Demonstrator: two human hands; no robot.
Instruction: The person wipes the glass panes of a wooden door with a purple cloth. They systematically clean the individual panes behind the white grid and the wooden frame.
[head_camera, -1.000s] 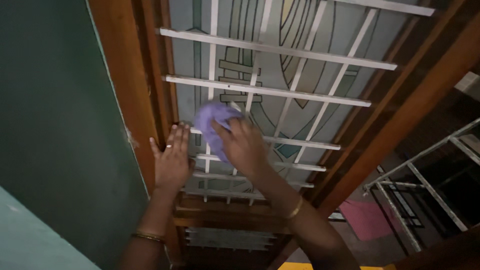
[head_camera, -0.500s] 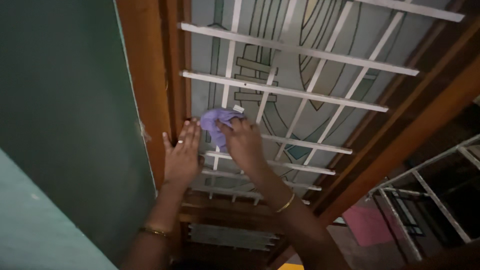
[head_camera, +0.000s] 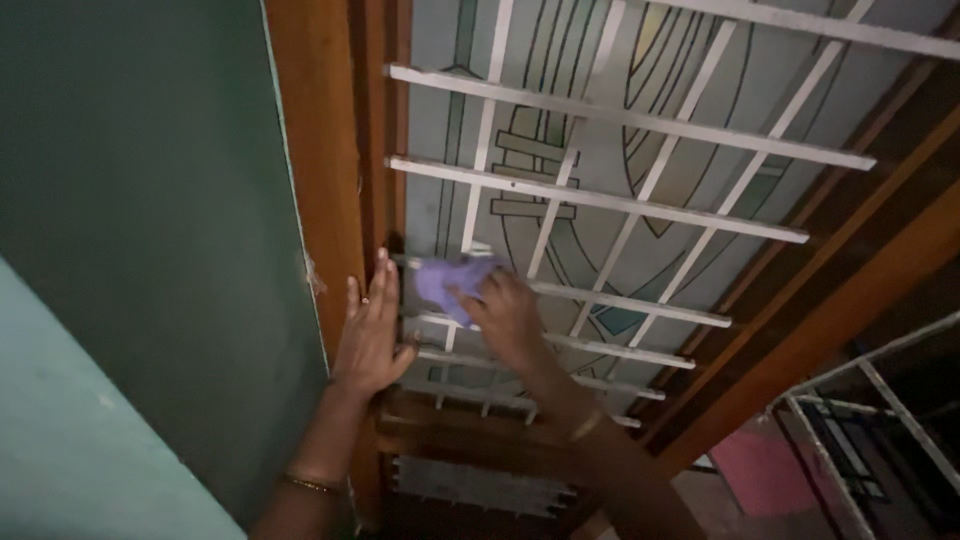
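Note:
My right hand (head_camera: 508, 318) presses a crumpled purple cloth (head_camera: 447, 281) against the white metal window grille (head_camera: 600, 200), low at its left side, over patterned glass. My left hand (head_camera: 372, 333) lies flat, fingers apart, on the brown wooden window frame (head_camera: 330, 180) right beside the cloth. Both wrists wear gold bangles. Part of the cloth is hidden under my right fingers.
A dark green wall (head_camera: 140, 230) runs along the left of the frame. A second wooden frame bar (head_camera: 850, 300) crosses diagonally at the right. Lower right, another white grille (head_camera: 880, 400) and a pink cloth (head_camera: 755, 470) show in the dim room.
My right hand and the purple cloth have slid down and left along the grille bars, and the cloth looks more bunched. The view has shifted; my left hand stays on the frame.

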